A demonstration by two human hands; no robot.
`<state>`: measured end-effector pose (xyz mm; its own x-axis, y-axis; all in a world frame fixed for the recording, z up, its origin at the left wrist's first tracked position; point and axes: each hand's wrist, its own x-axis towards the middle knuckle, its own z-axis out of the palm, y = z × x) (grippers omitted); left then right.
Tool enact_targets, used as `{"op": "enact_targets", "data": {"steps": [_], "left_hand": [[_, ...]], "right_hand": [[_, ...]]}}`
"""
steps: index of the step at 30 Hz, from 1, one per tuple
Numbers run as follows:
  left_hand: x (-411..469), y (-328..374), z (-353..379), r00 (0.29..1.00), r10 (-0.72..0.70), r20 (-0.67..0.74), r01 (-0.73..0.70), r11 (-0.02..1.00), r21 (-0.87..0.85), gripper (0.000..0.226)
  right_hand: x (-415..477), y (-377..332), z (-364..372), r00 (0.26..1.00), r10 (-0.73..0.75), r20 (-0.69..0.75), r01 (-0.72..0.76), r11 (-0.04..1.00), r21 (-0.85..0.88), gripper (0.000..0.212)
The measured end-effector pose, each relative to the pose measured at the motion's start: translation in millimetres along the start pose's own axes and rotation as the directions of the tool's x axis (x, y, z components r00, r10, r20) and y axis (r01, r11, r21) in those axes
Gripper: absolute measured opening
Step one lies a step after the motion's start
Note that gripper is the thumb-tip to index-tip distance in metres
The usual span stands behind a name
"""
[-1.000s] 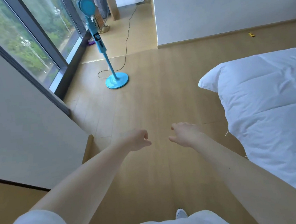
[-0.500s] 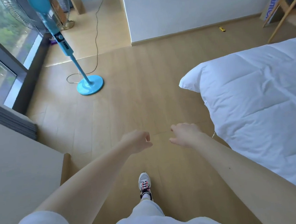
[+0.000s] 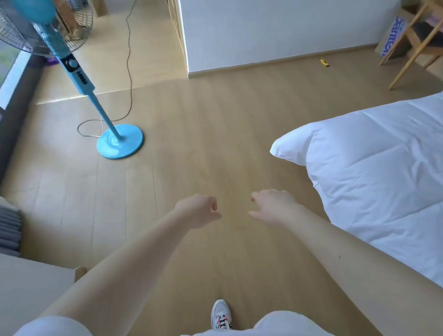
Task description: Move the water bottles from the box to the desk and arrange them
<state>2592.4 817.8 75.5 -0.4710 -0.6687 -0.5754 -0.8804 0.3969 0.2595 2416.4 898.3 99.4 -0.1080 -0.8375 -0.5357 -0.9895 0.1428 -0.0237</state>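
Blue lettering [image 3: 397,28] on cardboard box [image 3: 412,3]

Fan [image 3: 39,28]: far left, head cut off by the top edge; blades blurred behind the grille.
Box [image 3: 392,37]: far right, partly hidden behind a wooden frame [image 3: 414,23]; blue print only partly readable.
Yellow thing [image 3: 324,62]: by the far wall, too small to tell.
Bed [image 3: 392,178]: cut off by the right edge.
Left hand [image 3: 197,210], right hand [image 3: 272,205]: fingers [image 3: 213,206] curl under, tips hidden.
Shoe [image 3: 221,314]: heel hidden by white clothing.

I count two hands, my left hand [image 3: 197,210] and right hand [image 3: 272,206], one blue fan [image 3: 82,81] beyond the left, one white duvet [image 3: 391,173] beside the right, one cardboard box [image 3: 394,34], one shoe [image 3: 221,315].
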Motion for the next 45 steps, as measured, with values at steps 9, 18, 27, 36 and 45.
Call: {"op": "enact_targets", "data": {"steps": [9, 18, 27, 36, 45], "left_hand": [[69, -23, -34, 0.999, -0.011, 0.052, 0.01, 1.0, 0.019, 0.036], [172, -8, -108, 0.996, -0.078, 0.044, 0.078, 0.997, -0.001, 0.033], [287, 52, -208, 0.997, -0.08, 0.024, 0.079, 0.996, 0.038, 0.031], [364, 67, -261, 0.996, -0.073, 0.044, 0.067, 0.99, 0.122, 0.035], [465, 46, -315, 0.997, 0.024, 0.073, -0.032, 0.993, 0.114, 0.033]], "right_hand": [[80, 5, -36, 1.0, -0.006, 0.023, 0.006, 1.0, 0.007, 0.045], [194, 57, -93, 0.998, -0.06, 0.003, 0.06, 0.997, 0.049, 0.045], [298, 149, -181, 0.998, -0.033, -0.051, 0.037, 0.996, 0.084, 0.046], [371, 184, -221, 1.0, -0.02, -0.016, 0.021, 0.995, 0.102, 0.046], [449, 198, -262, 0.997, 0.074, 0.016, -0.076, 0.991, 0.108, 0.046]]}}
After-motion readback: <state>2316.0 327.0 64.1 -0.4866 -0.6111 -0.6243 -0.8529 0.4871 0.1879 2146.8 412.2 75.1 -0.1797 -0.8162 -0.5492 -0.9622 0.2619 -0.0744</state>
